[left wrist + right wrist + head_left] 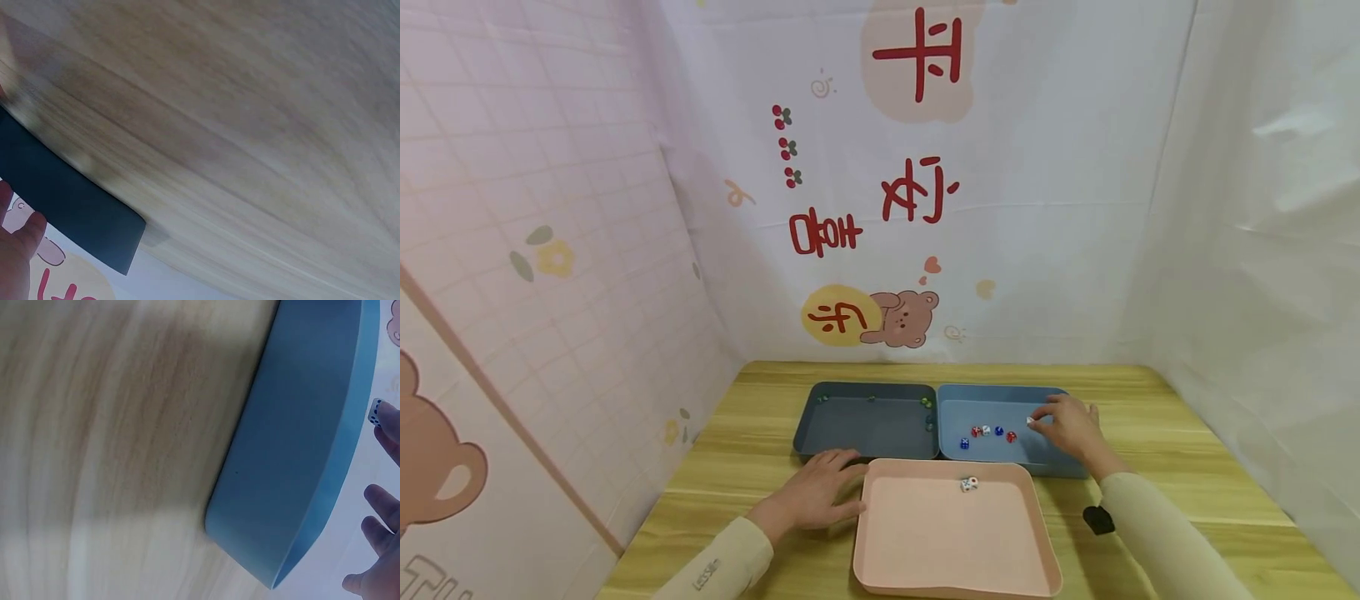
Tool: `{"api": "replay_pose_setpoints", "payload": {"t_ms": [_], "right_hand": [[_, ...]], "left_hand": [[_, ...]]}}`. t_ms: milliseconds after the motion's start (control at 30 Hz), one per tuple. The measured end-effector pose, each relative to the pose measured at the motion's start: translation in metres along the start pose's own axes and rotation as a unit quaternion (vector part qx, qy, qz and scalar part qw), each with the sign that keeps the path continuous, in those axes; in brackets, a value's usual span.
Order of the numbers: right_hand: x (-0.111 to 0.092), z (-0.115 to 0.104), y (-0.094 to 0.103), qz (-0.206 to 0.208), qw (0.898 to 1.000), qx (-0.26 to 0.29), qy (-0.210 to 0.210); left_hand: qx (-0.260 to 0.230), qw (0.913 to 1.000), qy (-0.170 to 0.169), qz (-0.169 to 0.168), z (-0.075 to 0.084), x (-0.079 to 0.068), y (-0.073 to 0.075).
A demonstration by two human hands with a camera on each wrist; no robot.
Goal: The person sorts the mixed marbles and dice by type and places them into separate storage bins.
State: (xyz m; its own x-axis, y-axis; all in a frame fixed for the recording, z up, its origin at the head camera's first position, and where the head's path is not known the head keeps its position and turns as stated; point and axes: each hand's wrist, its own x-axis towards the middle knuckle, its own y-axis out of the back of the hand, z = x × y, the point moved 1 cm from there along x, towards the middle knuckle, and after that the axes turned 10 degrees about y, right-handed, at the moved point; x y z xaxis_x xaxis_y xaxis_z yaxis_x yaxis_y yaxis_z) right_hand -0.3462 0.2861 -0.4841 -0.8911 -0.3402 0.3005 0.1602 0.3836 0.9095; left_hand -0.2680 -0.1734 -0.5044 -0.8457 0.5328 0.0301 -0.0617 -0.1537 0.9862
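Note:
My right hand (1070, 425) pinches a white die (1030, 422) between thumb and fingertips over the right part of the blue tray (1060, 462). In the right wrist view the white die (375, 412) shows dark pips, and the other fingers are spread. Red, blue and white dice (987, 431) lie in the blue tray. My left hand (820, 492) rests at the left edge of the pink tray (947, 542), its fingers relaxed and touching the rim. Near the back of the pink tray lie white dice (969, 484) close together.
Left of the blue tray stands a dark grey tray (865, 425) with several small green dice (927, 403) along its far and right sides. All the trays stand on a wood-grain table (1210, 508). Printed white cloth (1037, 208) hangs behind and at both sides.

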Motion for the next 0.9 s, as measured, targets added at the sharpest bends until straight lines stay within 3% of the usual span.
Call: {"api": "replay_pose_setpoints", "payload": {"t_ms": [233, 900], "right_hand": [[0.003, -0.006, -0.005, -0.012, 1.0, -0.011, -0.01], [0.014, -0.016, -0.023, 0.011, 1.0, -0.027, -0.006]], "left_hand": [[-0.003, 1.0, -0.002, 0.002, 0.0, -0.001, 0.0], [0.011, 0.9999, -0.002, 0.003, 0.003, -0.001, 0.003]]}}
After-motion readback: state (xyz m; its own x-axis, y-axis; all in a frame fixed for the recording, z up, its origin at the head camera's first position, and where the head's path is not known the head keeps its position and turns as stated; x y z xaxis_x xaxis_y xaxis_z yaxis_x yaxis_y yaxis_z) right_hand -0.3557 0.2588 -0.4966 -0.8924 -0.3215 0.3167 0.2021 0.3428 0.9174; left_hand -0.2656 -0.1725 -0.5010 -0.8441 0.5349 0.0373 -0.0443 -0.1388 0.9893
